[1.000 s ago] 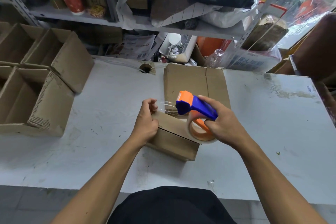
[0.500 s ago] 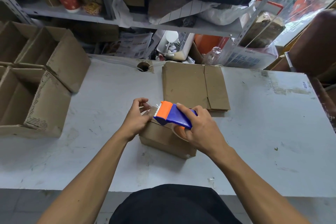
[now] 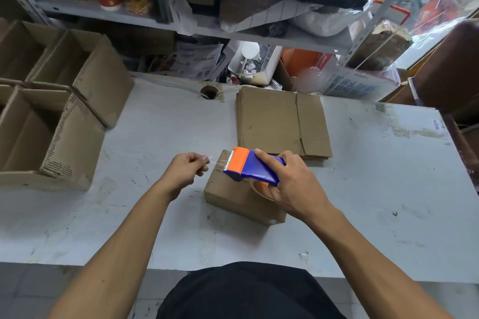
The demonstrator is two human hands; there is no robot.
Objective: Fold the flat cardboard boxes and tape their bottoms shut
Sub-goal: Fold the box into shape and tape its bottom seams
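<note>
The folded box (image 3: 241, 194) sits bottom up near the middle of the counter (image 3: 375, 189), a bit toward the front edge. The right hand (image 3: 293, 184) has its fingers wrapped round the tape gun (image 3: 252, 167), which rests on the box. The left hand (image 3: 185, 172) pinches the loose end of the clear tape (image 3: 216, 162).

To do this well, I think the tape end should go down over the box's left side, then run straight along the seam, pressed flat.

Flat boxes (image 3: 282, 122) lie just behind. Finished open boxes (image 3: 51, 127) crowd the left edge. The right side has the most room.
</note>
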